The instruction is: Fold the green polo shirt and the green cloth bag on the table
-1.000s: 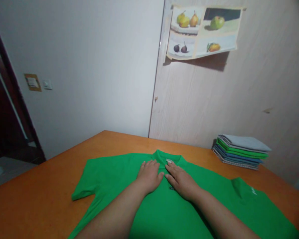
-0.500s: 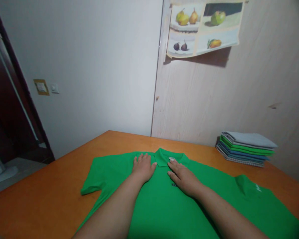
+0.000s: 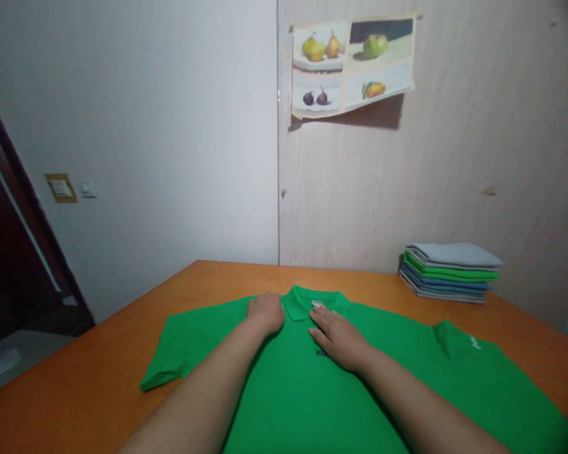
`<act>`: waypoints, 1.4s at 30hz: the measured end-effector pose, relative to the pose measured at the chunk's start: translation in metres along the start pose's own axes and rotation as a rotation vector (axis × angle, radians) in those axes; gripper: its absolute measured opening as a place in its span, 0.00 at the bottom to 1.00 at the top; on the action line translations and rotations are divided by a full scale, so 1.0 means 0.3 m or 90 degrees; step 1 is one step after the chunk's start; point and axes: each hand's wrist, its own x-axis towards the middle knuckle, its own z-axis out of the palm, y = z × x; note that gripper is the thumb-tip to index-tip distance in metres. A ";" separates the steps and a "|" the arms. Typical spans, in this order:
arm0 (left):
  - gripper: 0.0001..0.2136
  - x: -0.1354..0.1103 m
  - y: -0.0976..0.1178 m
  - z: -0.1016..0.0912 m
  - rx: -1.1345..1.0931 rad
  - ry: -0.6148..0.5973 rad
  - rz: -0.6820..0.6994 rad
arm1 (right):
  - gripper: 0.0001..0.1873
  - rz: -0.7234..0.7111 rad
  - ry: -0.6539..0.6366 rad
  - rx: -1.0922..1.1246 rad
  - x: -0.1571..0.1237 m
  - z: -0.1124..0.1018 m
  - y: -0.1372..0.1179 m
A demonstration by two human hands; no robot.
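A green polo shirt [image 3: 307, 397] lies spread on the table with its collar [image 3: 296, 306] toward the wall and both short sleeves out to the sides. At the shoulder seam left of the collar, my left hand [image 3: 266, 313] has its fingers curled over the shirt's top edge, gripping the cloth; the fingertips are hidden. My right hand [image 3: 338, 337] rests flat on the chest just below the collar opening, fingers stretched out. Its fingertips reach near the white neck label [image 3: 317, 304]. A small dark mark shows beside the right thumb.
The orange-brown wooden table [image 3: 227, 280] reaches back to the wall. A stack of folded cloths [image 3: 447, 271], grey, green, blue and checked, stands at the back right. A fruit poster [image 3: 353, 69] hangs above. Wall switches [image 3: 60, 188] and a dark doorway [image 3: 19, 246] are at the left.
My left hand's fingers have gone from spread flat on the shirt to curled at the shoulder edge. My right hand stays flat near the collar. The camera view has shifted slightly.
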 end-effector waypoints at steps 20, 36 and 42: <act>0.21 0.042 -0.039 0.077 -0.008 0.023 0.029 | 0.33 -0.003 0.008 0.030 0.000 -0.005 -0.005; 0.28 0.038 -0.057 0.080 -0.009 -0.047 0.006 | 0.34 -0.004 0.008 0.027 0.000 -0.002 -0.001; 0.28 0.025 -0.060 0.069 -0.009 -0.036 0.028 | 0.34 -0.007 0.011 0.026 0.002 0.002 0.004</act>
